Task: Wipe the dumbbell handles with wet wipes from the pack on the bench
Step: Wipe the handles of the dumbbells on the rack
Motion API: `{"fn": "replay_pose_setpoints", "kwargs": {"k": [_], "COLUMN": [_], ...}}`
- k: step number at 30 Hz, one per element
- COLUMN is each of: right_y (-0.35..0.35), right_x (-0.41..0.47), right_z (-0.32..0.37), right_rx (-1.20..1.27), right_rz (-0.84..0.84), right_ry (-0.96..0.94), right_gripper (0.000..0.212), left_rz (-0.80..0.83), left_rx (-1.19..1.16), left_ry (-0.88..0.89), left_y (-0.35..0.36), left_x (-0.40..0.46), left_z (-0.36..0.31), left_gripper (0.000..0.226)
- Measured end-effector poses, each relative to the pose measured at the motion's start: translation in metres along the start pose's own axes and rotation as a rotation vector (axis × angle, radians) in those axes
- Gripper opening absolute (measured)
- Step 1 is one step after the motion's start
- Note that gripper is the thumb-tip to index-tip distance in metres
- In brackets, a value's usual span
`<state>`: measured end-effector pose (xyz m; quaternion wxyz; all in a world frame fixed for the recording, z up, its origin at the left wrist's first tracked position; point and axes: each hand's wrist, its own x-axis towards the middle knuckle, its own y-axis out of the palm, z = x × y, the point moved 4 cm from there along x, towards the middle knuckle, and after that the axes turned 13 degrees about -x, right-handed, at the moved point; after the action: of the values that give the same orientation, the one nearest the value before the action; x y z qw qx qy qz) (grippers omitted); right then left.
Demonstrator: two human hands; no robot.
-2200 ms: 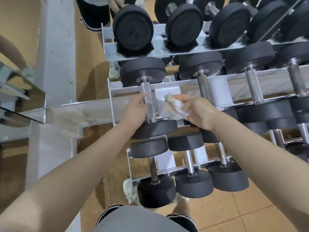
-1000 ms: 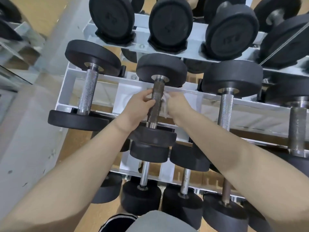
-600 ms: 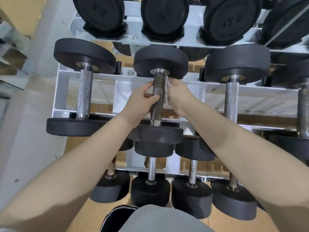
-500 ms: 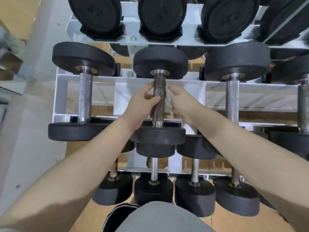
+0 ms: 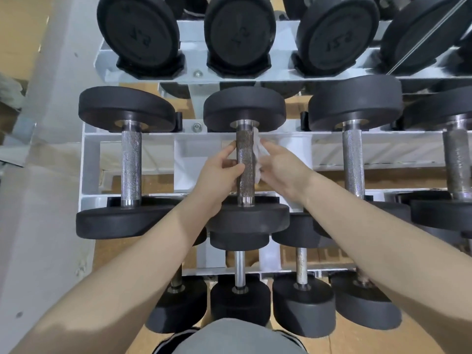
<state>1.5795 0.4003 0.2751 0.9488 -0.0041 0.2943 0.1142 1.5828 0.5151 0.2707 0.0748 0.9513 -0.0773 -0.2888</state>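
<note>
A black dumbbell with a knurled steel handle lies on the middle tier of the white rack, second from the left. My left hand holds the handle from its left side, thumb and fingers curled round it. My right hand holds a crumpled white wet wipe and presses it against the right side of the handle near its upper end. The wipe pack and the bench are out of view.
More dumbbells lie on the same tier, one to the left and two to the right. Larger dumbbells fill the top tier, smaller ones the bottom tier. A grey pillar stands at the left.
Since 2.2 s ago both hands have gone from the leftmost dumbbell to the second one. Over the last second the right hand has been sliding the wipe along that handle.
</note>
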Motion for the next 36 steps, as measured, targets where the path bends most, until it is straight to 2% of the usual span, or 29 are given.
{"fn": "replay_pose_setpoints", "kwargs": {"k": [4, 6, 9, 12, 15, 17, 20, 23, 25, 28, 30, 32, 36], "right_y": [-0.008, -0.011, -0.011, -0.010, 0.001, -0.002, -0.005, -0.003, 0.000, -0.001, -0.003, -0.004, -0.008], "right_x": [-0.025, -0.034, -0.034, -0.030, -0.003, 0.013, 0.024, 0.012, -0.002, -0.008, -0.001, 0.011, 0.029], "right_z": [-0.031, -0.040, -0.027, -0.006, 0.004, 0.008, 0.002, -0.013, -0.023, -0.021, -0.014, -0.001, 0.026], "right_rx": [-0.148, -0.280, -0.709, -1.134, -1.376, -1.537, -1.789, -1.753, -1.767, -1.823, -1.882, -1.899, -1.916], "right_rz": [0.057, 0.056, -0.008, -0.175, -0.035, -0.001, -0.033, 0.113, 0.247, 0.347, 0.332, 0.231, 0.051], "right_ry": [0.110, 0.095, -0.148, -0.455, -0.720, -0.766, -0.957, -1.062, -1.135, -1.198, -1.270, -1.299, -1.162], "right_gripper": [0.031, 0.034, 0.040, 0.045, 0.059, 0.049, 0.038, 0.043, 0.036, 0.041, 0.040, 0.038, 0.040], "left_rz": [-0.024, -0.023, -0.030, -0.065, -0.087, -0.134, -0.189, -0.214, -0.238, -0.248, -0.248, -0.266, -0.292], "left_rx": [-0.001, 0.001, -0.028, -0.094, -0.174, -0.256, -0.330, -0.305, -0.280, -0.267, -0.268, -0.293, -0.264], "left_ry": [-0.009, -0.013, -0.046, -0.116, -0.119, -0.111, -0.094, -0.103, -0.131, -0.153, -0.154, -0.144, -0.150], "left_y": [-0.001, 0.000, -0.002, -0.008, -0.010, -0.011, -0.018, -0.025, -0.028, -0.028, -0.027, -0.027, -0.024], "left_x": [0.000, -0.001, -0.001, 0.000, -0.001, -0.004, -0.006, -0.009, -0.011, -0.014, -0.016, -0.015, -0.014], "left_z": [0.003, 0.003, 0.002, 0.005, 0.007, 0.004, 0.000, -0.002, -0.001, -0.002, -0.004, -0.003, 0.004], "left_gripper": [0.051, 0.050, 0.045, 0.035, 0.026, 0.021, 0.023, 0.020, 0.025, 0.033, 0.031, 0.026, 0.030]}}
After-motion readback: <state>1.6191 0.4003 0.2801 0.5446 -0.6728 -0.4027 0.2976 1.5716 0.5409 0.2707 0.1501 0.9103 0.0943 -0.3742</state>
